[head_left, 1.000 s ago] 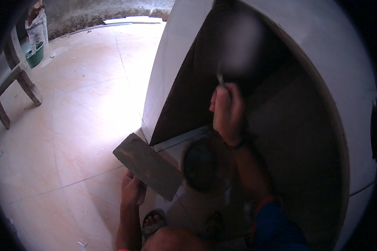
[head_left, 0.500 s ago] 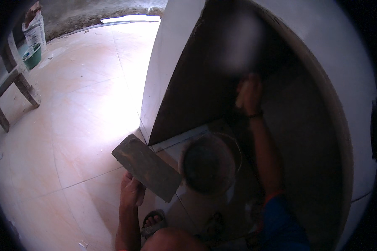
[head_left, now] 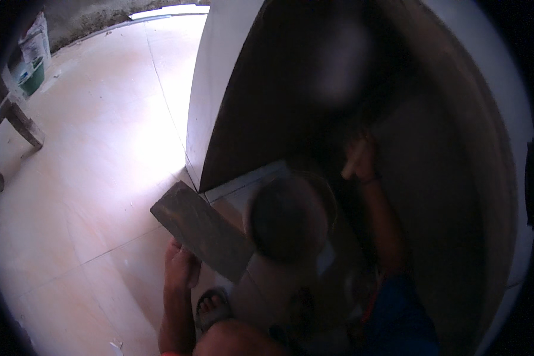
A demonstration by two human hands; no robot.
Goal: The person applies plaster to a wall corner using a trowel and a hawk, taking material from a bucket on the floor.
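Observation:
My left hand [head_left: 181, 264] grips a plasterer's hawk, a flat grey-brown rectangular board [head_left: 204, 231], from below its near left edge. Any handle underneath is hidden. Inside the dark recess my right hand [head_left: 363, 157] is closed around the pale handle [head_left: 351, 161] of a tool; its working end is lost in shadow. A round bucket [head_left: 288, 219] with dark contents stands on the floor between my arms, just right of the board.
A white wall edge [head_left: 219, 77] borders the recess on the left; a curved rim [head_left: 486, 148] runs along its right. Across the tiled floor [head_left: 95, 178], a wooden stand [head_left: 24, 124], a green bucket [head_left: 32, 77] and a white sack [head_left: 37, 38] stand at far left.
My right hand has come lower and nearer inside the recess with its tool. The board and the surroundings sit slightly further left in view.

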